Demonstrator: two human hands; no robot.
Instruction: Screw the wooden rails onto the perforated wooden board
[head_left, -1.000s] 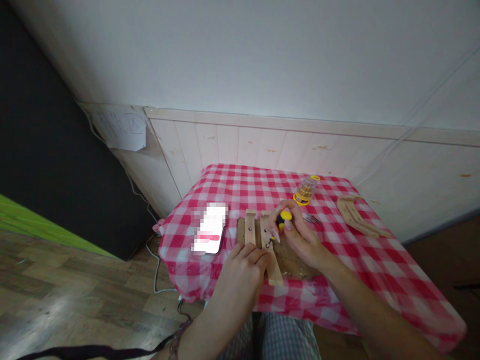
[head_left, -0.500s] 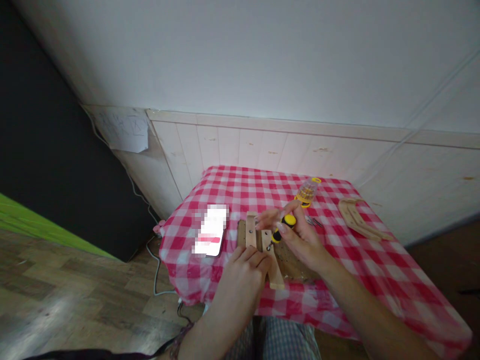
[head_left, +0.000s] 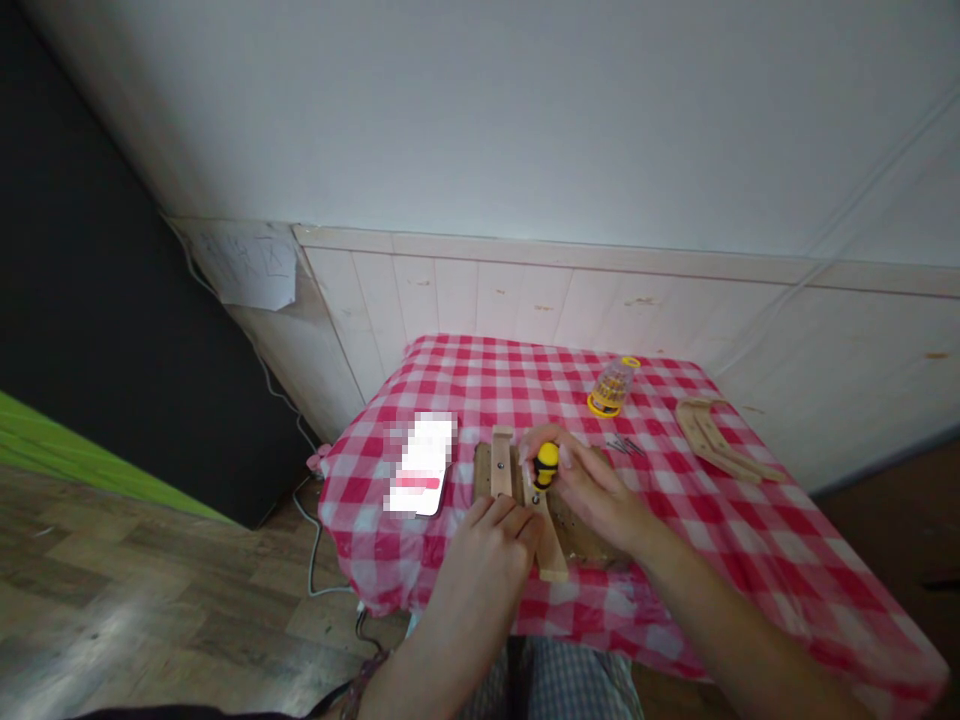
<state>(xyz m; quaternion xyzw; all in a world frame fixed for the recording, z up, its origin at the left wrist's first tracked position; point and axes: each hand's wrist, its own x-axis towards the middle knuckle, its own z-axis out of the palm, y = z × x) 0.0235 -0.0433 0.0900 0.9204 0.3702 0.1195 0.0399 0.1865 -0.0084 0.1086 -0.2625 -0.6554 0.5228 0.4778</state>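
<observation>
Left of the grips, a flat white slab (head_left: 420, 465), too pixelated to identify, lies on the red-and-white gingham cloth (head_left: 480, 375) of the counter. The left hand (head_left: 495, 535) rests open and nearly flat against a pale, smooth wooden strip (head_left: 553, 555), its fingers bearing down as if to pin it to a dark, rough, hole-pitted wooden board (head_left: 592, 535). A second pale wooden strip (head_left: 502, 462) runs alongside, just left of the right grip. The right hand (head_left: 592, 490) closes narrowly around a screwdriver (head_left: 547, 465) with a rounded yellow-and-black handle, held upright with its tip down at a dark screw head (head_left: 535, 497) in the first strip. Farther right of the grips sit a clear cylindrical bit case with a yellow base (head_left: 613, 387), a few thin dark screws (head_left: 625, 446), and curved pale wooden pieces (head_left: 720, 440).
</observation>
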